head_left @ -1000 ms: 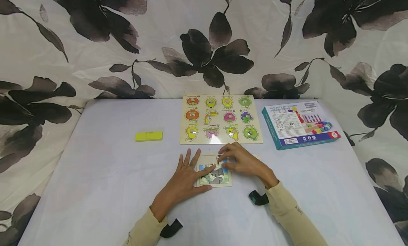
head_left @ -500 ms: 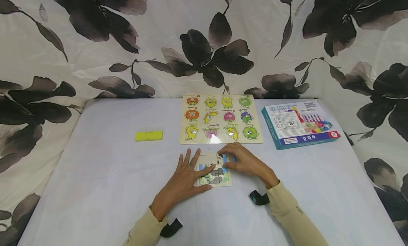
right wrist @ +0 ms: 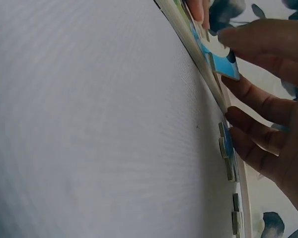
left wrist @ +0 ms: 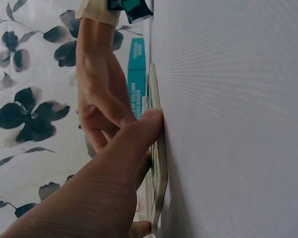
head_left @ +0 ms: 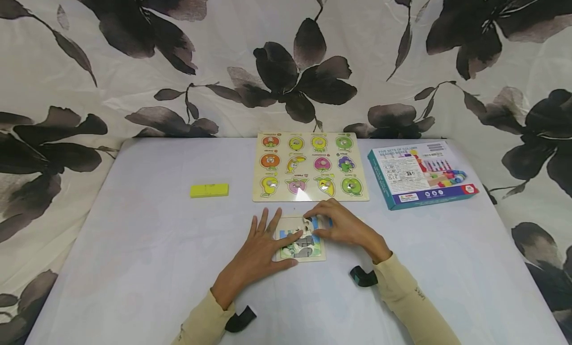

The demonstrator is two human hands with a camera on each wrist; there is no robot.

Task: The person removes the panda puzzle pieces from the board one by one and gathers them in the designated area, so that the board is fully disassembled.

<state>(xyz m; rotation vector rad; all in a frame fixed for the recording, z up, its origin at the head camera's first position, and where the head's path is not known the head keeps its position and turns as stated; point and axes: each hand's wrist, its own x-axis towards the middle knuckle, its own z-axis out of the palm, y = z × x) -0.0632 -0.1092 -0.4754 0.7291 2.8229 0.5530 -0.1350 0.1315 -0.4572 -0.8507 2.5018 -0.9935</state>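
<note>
- Fingers of the right hand pinch a blue piece over the jigsaw's far right corner.
- Left hand lies flat, fingers spread, thumb pressing the jigsaw near the table's front middle.
- Fruit board, box and yellow block sit toward the far edge.
- Flowered cloth hangs behind.

Bright, even light; blurred wrist close-ups
</note>
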